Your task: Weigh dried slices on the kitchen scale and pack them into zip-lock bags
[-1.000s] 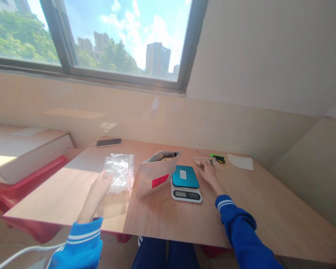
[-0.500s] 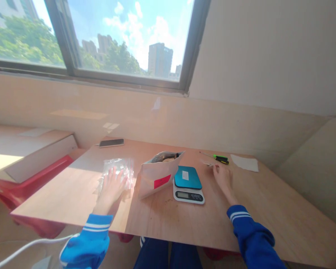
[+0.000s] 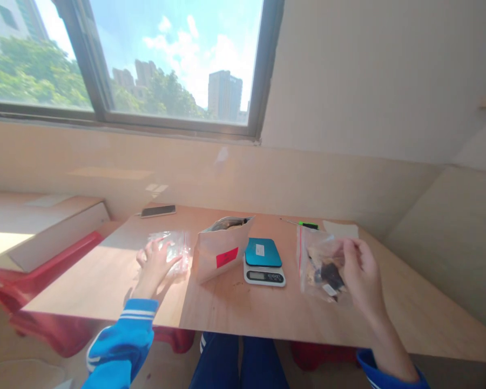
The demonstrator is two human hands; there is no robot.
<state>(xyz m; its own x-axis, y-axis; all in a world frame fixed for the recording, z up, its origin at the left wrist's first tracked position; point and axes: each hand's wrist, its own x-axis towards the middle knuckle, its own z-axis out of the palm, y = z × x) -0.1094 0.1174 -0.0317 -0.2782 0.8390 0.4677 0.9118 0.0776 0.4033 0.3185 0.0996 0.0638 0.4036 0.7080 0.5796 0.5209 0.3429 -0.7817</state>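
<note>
My right hand [image 3: 362, 273] pinches the edge of a clear zip bag [image 3: 314, 251] with a red seal strip, raised above the right part of the table. Dark and pale brown pieces and a small white label show inside it. My left hand [image 3: 156, 268], fingers spread, is over a pile of clear zip bags [image 3: 182, 246]; whether the fingertips touch the plastic I cannot tell. Between my hands stands a pale pouch [image 3: 208, 265] with a red label, its top open and its contents mostly hidden. Beside it sits a white kitchen scale [image 3: 264, 276] with a blue platform.
A green-handled screwdriver [image 3: 308, 225] lies behind the raised bag, near a white sheet of paper [image 3: 340, 229]. At the back left rests a phone [image 3: 157, 211]. Small brown crumbs dot the wood in front of the pouch. A red stool [image 3: 48, 319] stands to the left.
My right hand has come up and toward me, lifting the zip bag from beside the screwdriver. My left hand, flat on the pile before, has lifted and arched its fingers.
</note>
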